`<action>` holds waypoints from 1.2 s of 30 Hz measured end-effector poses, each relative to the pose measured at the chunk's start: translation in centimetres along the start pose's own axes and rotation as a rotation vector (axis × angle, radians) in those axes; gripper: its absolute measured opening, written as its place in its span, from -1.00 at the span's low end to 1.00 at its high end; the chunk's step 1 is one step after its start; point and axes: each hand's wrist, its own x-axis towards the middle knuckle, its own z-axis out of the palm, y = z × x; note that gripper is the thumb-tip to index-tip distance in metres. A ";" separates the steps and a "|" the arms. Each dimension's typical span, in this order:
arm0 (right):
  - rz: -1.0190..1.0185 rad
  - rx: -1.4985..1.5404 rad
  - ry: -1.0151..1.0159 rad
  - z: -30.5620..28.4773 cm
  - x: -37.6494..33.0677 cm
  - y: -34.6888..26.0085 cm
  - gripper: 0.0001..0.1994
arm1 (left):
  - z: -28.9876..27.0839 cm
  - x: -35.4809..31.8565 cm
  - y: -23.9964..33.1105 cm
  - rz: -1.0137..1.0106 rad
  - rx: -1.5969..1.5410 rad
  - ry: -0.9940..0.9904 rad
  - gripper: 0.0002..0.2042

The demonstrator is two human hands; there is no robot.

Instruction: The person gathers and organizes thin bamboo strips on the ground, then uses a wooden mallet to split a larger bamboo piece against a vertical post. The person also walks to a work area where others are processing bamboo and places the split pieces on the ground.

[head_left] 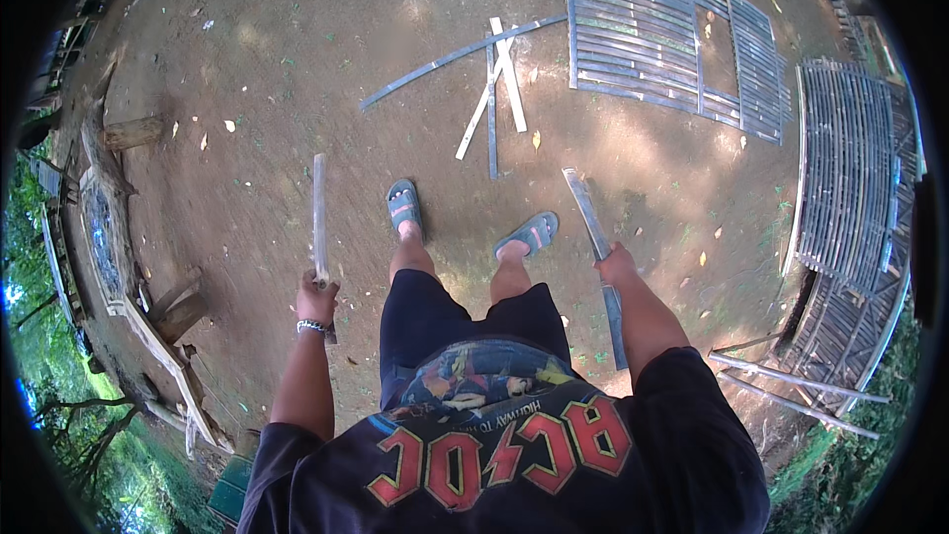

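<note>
My left hand (316, 297), a bracelet at its wrist, is closed round a pale bamboo slat (319, 208) that points away from me. A short end of it shows behind the fingers. On the other side, my right hand (616, 264) grips a greyish bamboo slat (589, 213) near its middle, one end pointing forward and the other running back beside my forearm. Both hands are held apart, out to either side of my legs. Ahead of my sandalled feet, several loose slats (508, 79) lie crossed on the dirt ground.
A slatted bamboo panel (633, 40) with a rectangular gap lies far right. Another bamboo panel (845, 173) leans on a bamboo structure at the right edge, with loose poles (796, 381) nearby. Logs (133, 133) and a weathered wooden beam (178, 366) stand along the left.
</note>
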 end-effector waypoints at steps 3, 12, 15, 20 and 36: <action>0.063 0.091 -0.061 2.3 4.1 1.9 -0.43 | 5.3 1.6 3.5 0.051 0.040 0.008 -0.51; -0.190 0.430 0.005 14.3 21.9 -13.1 -0.43 | 28.5 21.5 2.8 0.265 -0.367 -0.193 -0.76; -0.277 0.473 -0.057 20.3 28.2 -20.5 -0.38 | 34.0 28.3 3.4 0.092 -0.690 -0.449 -0.78; -0.296 0.685 -0.134 29.9 34.2 -31.5 -0.35 | 40.0 39.8 -0.3 0.158 -0.658 -0.510 -0.78; -0.325 1.051 -0.235 37.5 39.6 -41.6 -0.61 | 48.7 50.7 -5.2 0.206 -0.628 -0.554 -0.79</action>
